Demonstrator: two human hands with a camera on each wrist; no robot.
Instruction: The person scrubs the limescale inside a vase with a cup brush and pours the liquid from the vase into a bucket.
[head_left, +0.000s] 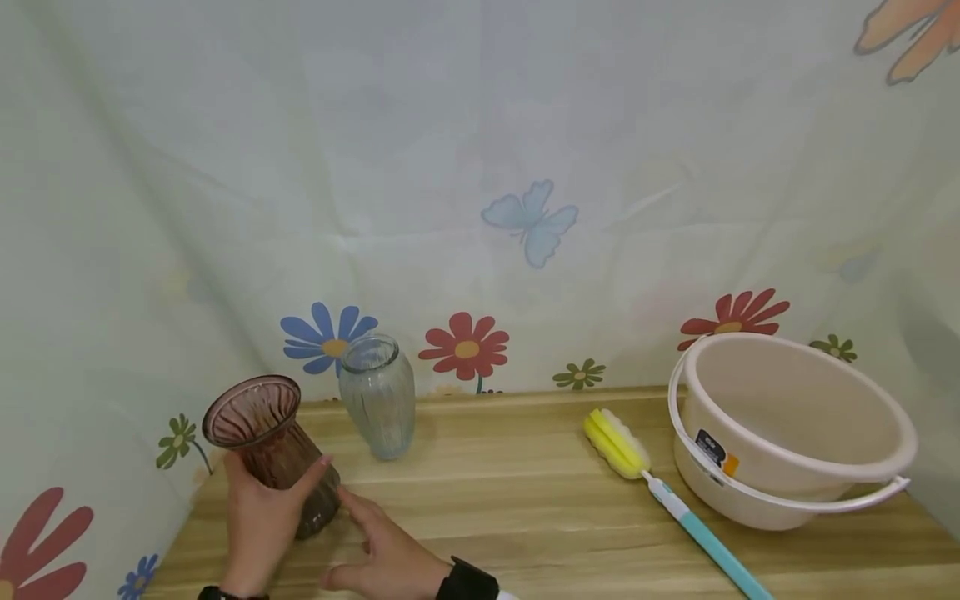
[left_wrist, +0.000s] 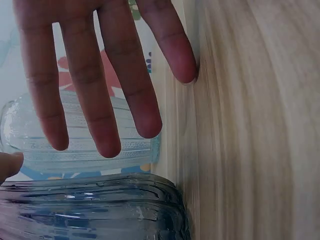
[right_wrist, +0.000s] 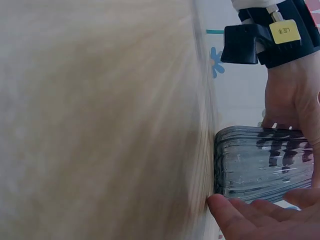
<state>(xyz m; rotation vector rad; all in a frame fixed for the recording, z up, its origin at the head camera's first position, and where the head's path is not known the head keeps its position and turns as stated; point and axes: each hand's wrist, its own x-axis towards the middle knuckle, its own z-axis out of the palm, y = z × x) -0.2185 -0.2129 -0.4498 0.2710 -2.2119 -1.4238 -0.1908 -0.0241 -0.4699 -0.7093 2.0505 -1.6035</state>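
My left hand (head_left: pixel 262 512) grips a purple-brown ribbed glass vase (head_left: pixel 281 442) with a flared rim, its thumb across the near side. The vase's base is close over the table. My right hand (head_left: pixel 393 550) is beside the vase's lower right side, index fingertip right at the glass. In the left wrist view the right hand's fingers (left_wrist: pixel 127 75) are straight and spread, near the vase (left_wrist: pixel 95 210). The right wrist view shows the left hand (right_wrist: pixel 292 95) around the vase (right_wrist: pixel 265 162), with the right fingers (right_wrist: pixel 230 212) by its base. Behind stands a clear ribbed glass vase (head_left: pixel 382 408).
On the right of the wooden table (head_left: pixel 510 492) lies a brush (head_left: pixel 701 525) with a yellow-and-white sponge head and teal handle. A pale pink bucket (head_left: pixel 765 433) with a white handle stands beyond it. A flower-printed curtain (head_left: pixel 480 167) closes off the back.
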